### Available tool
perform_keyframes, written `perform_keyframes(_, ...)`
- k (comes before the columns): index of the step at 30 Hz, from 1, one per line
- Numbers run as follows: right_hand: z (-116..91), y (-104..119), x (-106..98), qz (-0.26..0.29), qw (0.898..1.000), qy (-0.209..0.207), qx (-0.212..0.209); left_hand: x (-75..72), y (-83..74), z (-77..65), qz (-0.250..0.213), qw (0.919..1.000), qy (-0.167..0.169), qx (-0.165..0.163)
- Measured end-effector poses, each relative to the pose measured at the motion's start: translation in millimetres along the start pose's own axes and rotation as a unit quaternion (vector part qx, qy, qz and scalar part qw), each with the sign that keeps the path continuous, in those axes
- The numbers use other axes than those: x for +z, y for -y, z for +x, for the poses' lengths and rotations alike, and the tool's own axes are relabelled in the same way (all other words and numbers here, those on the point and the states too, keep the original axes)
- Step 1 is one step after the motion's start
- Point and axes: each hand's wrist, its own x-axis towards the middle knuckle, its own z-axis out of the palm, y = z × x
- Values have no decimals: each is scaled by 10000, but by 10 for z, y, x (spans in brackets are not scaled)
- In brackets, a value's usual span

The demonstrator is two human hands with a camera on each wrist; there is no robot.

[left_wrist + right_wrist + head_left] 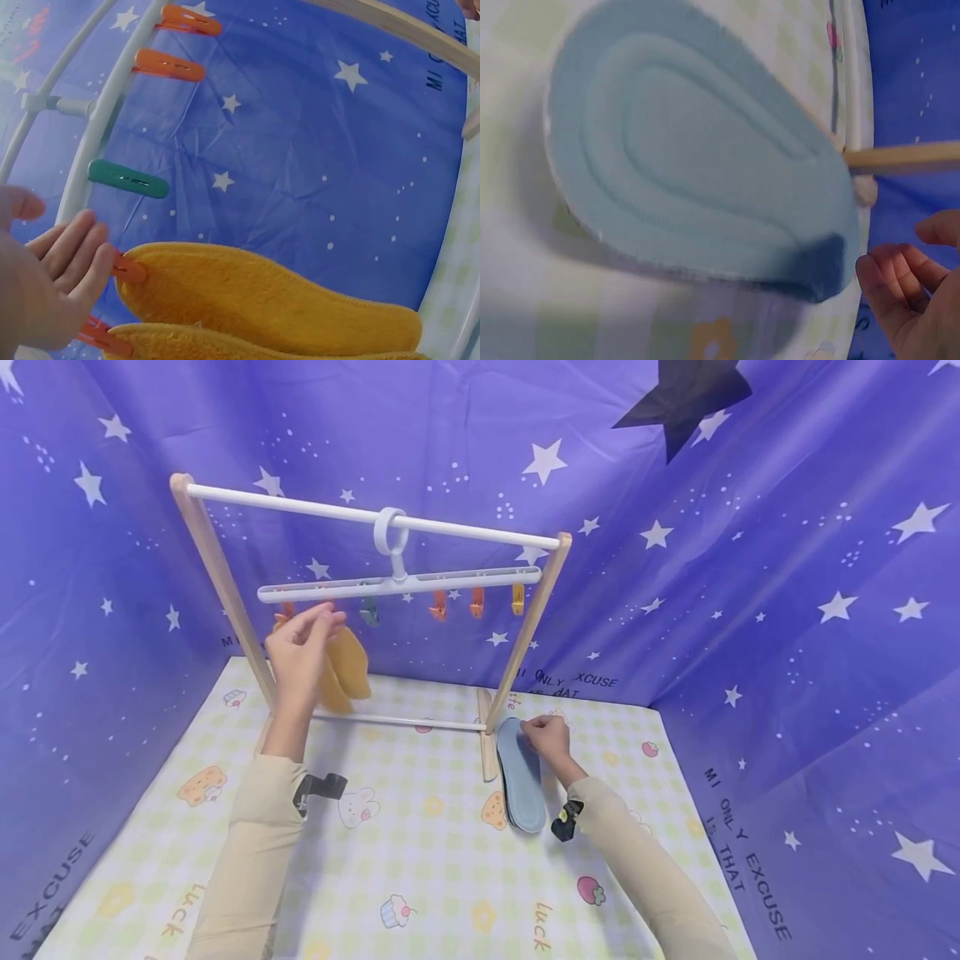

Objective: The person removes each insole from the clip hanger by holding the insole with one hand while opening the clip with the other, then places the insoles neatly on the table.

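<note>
My left hand [295, 664] is raised beside the left end of a white clip hanger [465, 581]. In the left wrist view its fingers [79, 259] are loosely bent, with the thumb apart and nothing between them. Two yellow insoles [262, 289] hang there from orange clips [129, 268]. Low over the table, my right hand [550, 737] is by the upper end of a light blue insole [522, 781]. In the right wrist view its loosely bent fingertips [870, 274] are close to the insole's edge; whether they touch it I cannot tell. A dark layer shows under the blue insole.
A rack with wooden posts [217, 568] and a white top bar [300, 504] carries the hanger by its ring [390, 531]. Green [369, 610], orange [477, 602] and yellow [517, 599] clips hang from it. A purple starry curtain [750, 527] surrounds the checked tablecloth [442, 860].
</note>
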Motion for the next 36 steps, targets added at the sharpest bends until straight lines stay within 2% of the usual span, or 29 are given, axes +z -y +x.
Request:
perform_keyframes(2,-35,51,31,99,9999,42,-130,-30,-11,8,-4,9992,-385,138)
perform_keyframes(5,-86,133,81,250,9991,119,-335,-75,-19,29,304,9957,-829,297)
perform_keyframes(7,-122,195,115,392,9977,187,-516,-100,-18,44,669,9922,-997,331)
perform_keyframes(9,-164,275,142,535,9954,258,-753,-118,-12,56,1044,9886,-1029,330)
perform_keyframes(12,-224,409,188,807,9897,418,-1105,-138,3,71,1429,9857,-875,178)
perform_keyframes(15,-270,563,236,1085,9834,622,-1311,-144,18,80,1720,9836,-540,63)
perform_keyframes(18,-304,735,278,1379,9763,853,-1435,-145,27,95,1876,9820,-212,50)
perform_keyframes(21,-328,923,313,1690,9672,1046,-1583,-141,31,121,1979,9802,-31,80)
perform_keyframes(28,-352,1335,379,2311,9466,1297,-1834,-127,32,180,2127,9770,104,57)
perform_keyframes(32,-371,1541,430,2534,9357,1460,-1973,-130,18,191,2080,9779,198,-80)
perform_keyframes(36,-401,1736,484,2633,9308,1616,-1955,-161,6,204,1831,9822,341,-249)
